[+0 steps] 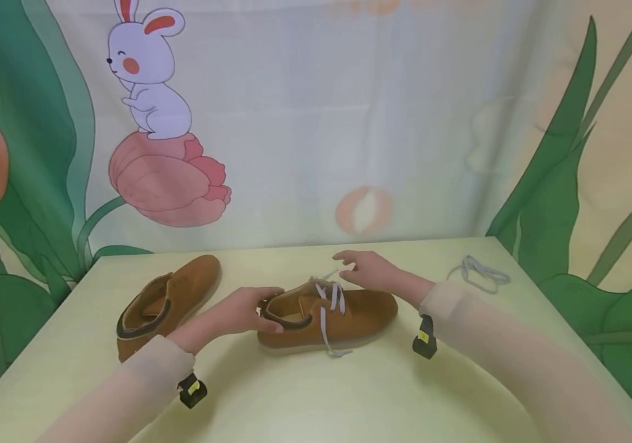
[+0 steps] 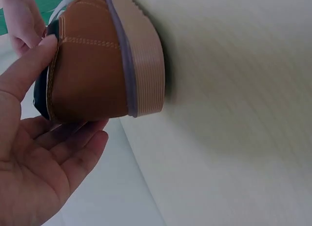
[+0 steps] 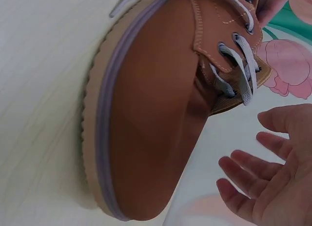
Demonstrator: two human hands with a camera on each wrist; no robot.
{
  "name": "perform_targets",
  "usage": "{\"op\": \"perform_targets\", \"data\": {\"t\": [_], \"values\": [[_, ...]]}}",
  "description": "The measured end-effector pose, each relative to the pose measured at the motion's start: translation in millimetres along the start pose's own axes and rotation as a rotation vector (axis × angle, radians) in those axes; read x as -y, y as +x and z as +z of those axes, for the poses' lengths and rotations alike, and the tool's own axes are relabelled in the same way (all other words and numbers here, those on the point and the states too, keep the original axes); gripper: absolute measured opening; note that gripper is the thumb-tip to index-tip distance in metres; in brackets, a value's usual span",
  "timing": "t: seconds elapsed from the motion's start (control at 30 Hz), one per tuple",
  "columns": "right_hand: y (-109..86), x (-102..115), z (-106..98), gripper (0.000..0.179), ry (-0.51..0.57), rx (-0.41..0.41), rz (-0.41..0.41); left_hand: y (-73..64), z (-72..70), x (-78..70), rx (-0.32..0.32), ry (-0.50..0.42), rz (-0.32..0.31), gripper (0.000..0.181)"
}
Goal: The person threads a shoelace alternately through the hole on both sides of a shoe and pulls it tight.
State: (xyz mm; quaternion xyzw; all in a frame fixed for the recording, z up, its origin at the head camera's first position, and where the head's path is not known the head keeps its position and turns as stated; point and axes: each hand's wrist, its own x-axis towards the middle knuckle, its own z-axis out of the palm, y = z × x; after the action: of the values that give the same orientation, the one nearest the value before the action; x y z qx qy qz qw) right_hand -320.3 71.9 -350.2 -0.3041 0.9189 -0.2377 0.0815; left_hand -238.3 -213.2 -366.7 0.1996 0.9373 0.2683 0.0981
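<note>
A brown lace-up shoe [image 1: 357, 320] lies sole down on the table, its toe to the right. My left hand [image 1: 244, 309] grips it at the heel. In the left wrist view the thumb lies over the dark collar [image 2: 41, 89] and the fingers [image 2: 87, 155] reach round the far side. A pale shoelace [image 1: 324, 329] runs through some eyelets; one end hangs over the near side onto the table. My right hand [image 1: 373, 271] hovers beyond the laces. The right wrist view shows its fingers [image 3: 239, 167] spread and loosely bent, holding nothing.
Another brown shoe [image 1: 198, 278], with no lace visible in it, stands at the left, angled away, partly behind the left forearm. A loose bundled shoelace [image 1: 482, 271] lies at the back right of the pale table [image 1: 316, 400]. A printed curtain [image 1: 293, 123] hangs behind.
</note>
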Motion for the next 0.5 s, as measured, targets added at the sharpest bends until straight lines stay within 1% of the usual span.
{"op": "perform_targets", "data": {"t": [0.1, 0.2, 0.37, 0.5], "values": [[-14.3, -4.0, 2.3, 0.046, -0.075, -0.036, -0.006, -0.2, 6.5, -3.0, -0.028, 0.017, -0.022, 0.074], [-35.5, -4.7, 3.4, 0.042, -0.139, -0.082, -0.015, -0.4, 9.8, -3.9, -0.053, 0.024, -0.031, 0.072], [-74.4, -5.1, 2.3, 0.033, -0.163, -0.125, 0.007, -1.3, 12.3, -4.5, -0.089, 0.024, -0.032, 0.069], [-99.4, -9.9, 1.5, 0.017, -0.17, -0.132, 0.013, 1.9, 18.5, -6.6, -0.129, 0.016, -0.03, 0.067]]}}
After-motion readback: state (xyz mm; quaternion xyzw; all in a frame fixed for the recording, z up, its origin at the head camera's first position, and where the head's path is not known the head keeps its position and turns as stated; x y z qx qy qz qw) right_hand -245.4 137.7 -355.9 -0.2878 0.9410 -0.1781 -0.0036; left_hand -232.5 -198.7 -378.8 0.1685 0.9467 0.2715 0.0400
